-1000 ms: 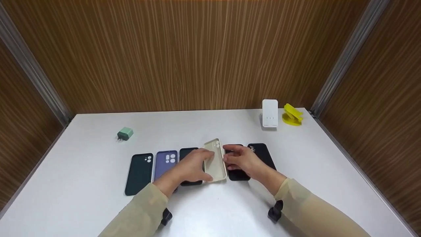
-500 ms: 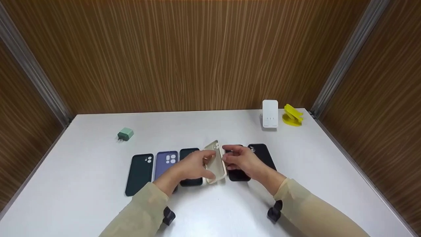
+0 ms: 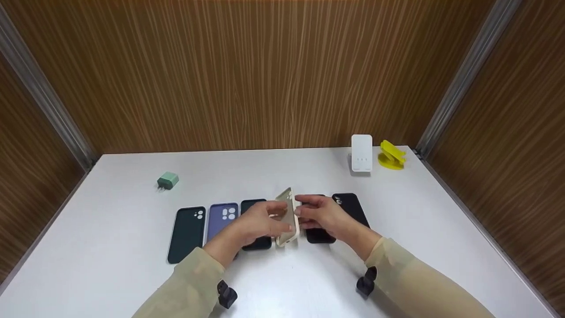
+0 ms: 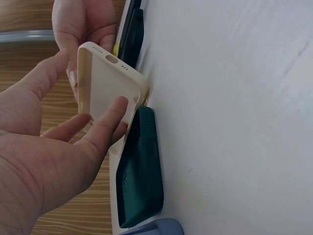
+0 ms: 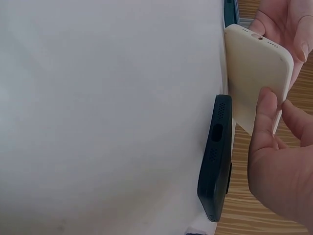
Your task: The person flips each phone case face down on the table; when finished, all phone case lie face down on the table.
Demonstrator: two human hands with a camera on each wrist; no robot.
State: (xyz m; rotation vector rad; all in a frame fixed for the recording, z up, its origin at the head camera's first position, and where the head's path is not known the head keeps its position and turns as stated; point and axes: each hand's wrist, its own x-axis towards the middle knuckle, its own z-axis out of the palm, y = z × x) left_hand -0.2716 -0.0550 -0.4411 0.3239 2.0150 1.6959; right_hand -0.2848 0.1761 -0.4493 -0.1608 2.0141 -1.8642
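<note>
A cream phone case (image 3: pixel 288 216) stands tilted up on its long side in the middle of a row of cases, its hollow face turned left. My right hand (image 3: pixel 329 216) pinches its raised edge; in the right wrist view the thumb (image 5: pixel 265 105) lies on the smooth outer back. On the hollow side is my left hand (image 3: pixel 258 223), fingers loosely extended. The left wrist view has its thumb (image 4: pixel 115 112) reaching across the case's inside. Beneath the left hand lies a dark green case (image 4: pixel 142 171), and under the right a black case (image 3: pixel 321 236).
Left in the row lie another dark green case (image 3: pixel 187 234) and a purple case (image 3: pixel 223 216). A black case (image 3: pixel 352 207) ends the row at right. Farther back are a green charger plug (image 3: pixel 168 180), a white box-shaped device (image 3: pixel 362 152) and a yellow stand (image 3: pixel 391 155).
The cream case has tipped up from lying nearly flat to steeply tilted, its hollow turning leftward. Both hands have stayed about it, the right shifting slightly left.
</note>
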